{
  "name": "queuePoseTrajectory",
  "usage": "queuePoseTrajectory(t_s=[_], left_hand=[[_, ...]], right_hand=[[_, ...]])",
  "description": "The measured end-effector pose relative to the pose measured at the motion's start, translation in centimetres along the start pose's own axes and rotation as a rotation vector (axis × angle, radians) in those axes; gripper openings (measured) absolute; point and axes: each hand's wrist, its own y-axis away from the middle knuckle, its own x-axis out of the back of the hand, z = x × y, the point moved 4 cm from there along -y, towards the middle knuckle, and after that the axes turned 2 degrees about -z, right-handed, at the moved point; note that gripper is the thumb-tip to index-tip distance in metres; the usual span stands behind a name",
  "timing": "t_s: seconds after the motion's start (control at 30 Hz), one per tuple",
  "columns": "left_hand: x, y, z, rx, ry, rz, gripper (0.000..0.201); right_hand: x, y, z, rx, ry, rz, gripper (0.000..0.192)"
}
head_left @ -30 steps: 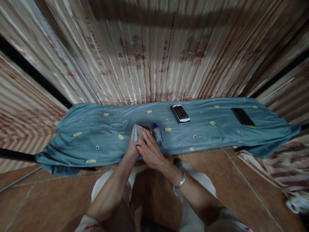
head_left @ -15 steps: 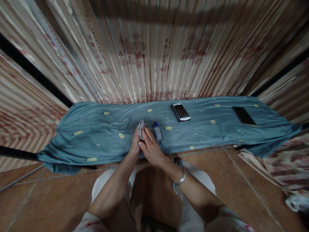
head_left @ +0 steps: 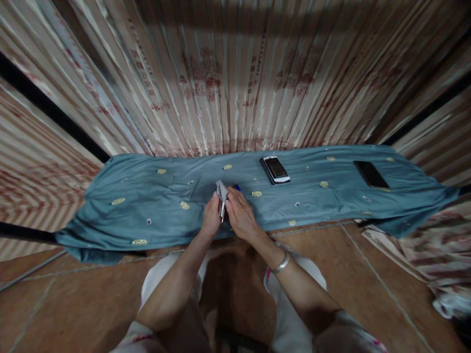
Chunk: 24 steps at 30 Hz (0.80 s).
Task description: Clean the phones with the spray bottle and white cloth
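My left hand (head_left: pixel 211 214) is closed around a thin, flat phone (head_left: pixel 222 210), seen nearly edge-on with a dark red side and a silvery edge. My right hand (head_left: pixel 241 213) is closed on a small grey cloth (head_left: pixel 221 190), which is bunched over the phone's far end. The two hands are close together above the front of the blue cover. Just behind my right fingers shows the blue cap of a small bottle (head_left: pixel 238 188); the hand hides its clear body.
A white phone (head_left: pixel 276 169) lies on a dark one right of my hands. Farther right lies a black phone (head_left: pixel 371 174). The patterned blue cover (head_left: pixel 165 220) drapes over the low table. Striped curtains (head_left: pixel 235 88) hang behind. A white roll (head_left: pixel 447 307) is at lower right.
My hands have moved slightly right and turned, bringing the phone's edge into view between them. The cloth has shifted over its far end. My right hand now covers most of the bottle.
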Motion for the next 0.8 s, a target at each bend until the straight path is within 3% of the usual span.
queuePoseTrajectory(t_s=[0.13, 0.37, 0.67, 0.8], left_hand=[[-0.4, 0.9, 1.5, -0.045, -0.088, -0.015, 0.054], [-0.5, 0.9, 2.1, -0.139, 0.014, -0.027, 0.050], [-0.9, 0.8, 1.4, 0.010, 0.263, -0.044, 0.048], [-1.7, 1.0, 2.0, 0.108, 0.405, -0.090, 0.044]], right_hand=[[0.3, -0.2, 0.8, -0.021, -0.021, 0.010, 0.042], [0.4, -0.1, 2.2, -0.100, -0.068, 0.011, 0.040], [-0.4, -0.1, 3.9, -0.368, -0.182, 0.048, 0.036], [-0.6, 0.0, 4.4, -0.410, -0.213, 0.071, 0.035]])
